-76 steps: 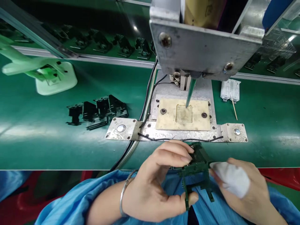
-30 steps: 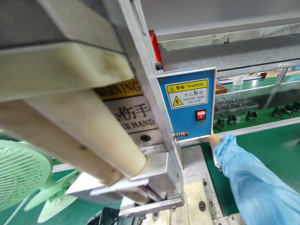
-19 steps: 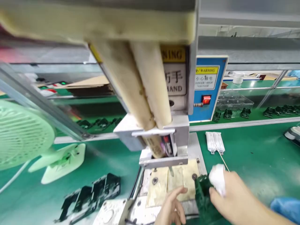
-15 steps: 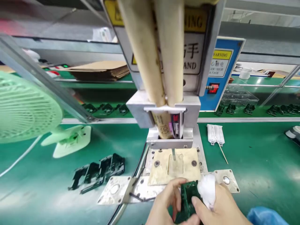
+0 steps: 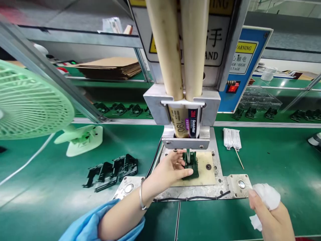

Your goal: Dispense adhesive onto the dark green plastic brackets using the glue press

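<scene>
My left hand (image 5: 168, 170) pinches a small dark green plastic part (image 5: 191, 165) and holds it on the cream fixture plate (image 5: 207, 175), right under the dispenser's needle (image 5: 188, 154). Above the needle hang two cream adhesive cartridges (image 5: 179, 50) in a metal bracket (image 5: 155, 103). My right hand (image 5: 269, 214) rests at the lower right, off the fixture. Its fingers are closed round a crumpled white tissue (image 5: 268, 197), near the round button on the right metal tab (image 5: 241, 183).
A row of black plastic parts (image 5: 111, 170) lies left of the fixture. A green desk fan (image 5: 30, 103) stands at the far left. White packets (image 5: 232, 138) and a thin stick (image 5: 238, 159) lie at the right. More dark parts sit on the far belt (image 5: 253, 113). A blue high-voltage box (image 5: 242, 67) is behind.
Both hands held the green part near my body; now the left hand has set it on the fixture plate under the needle. The right hand let go and drew back right with the tissue.
</scene>
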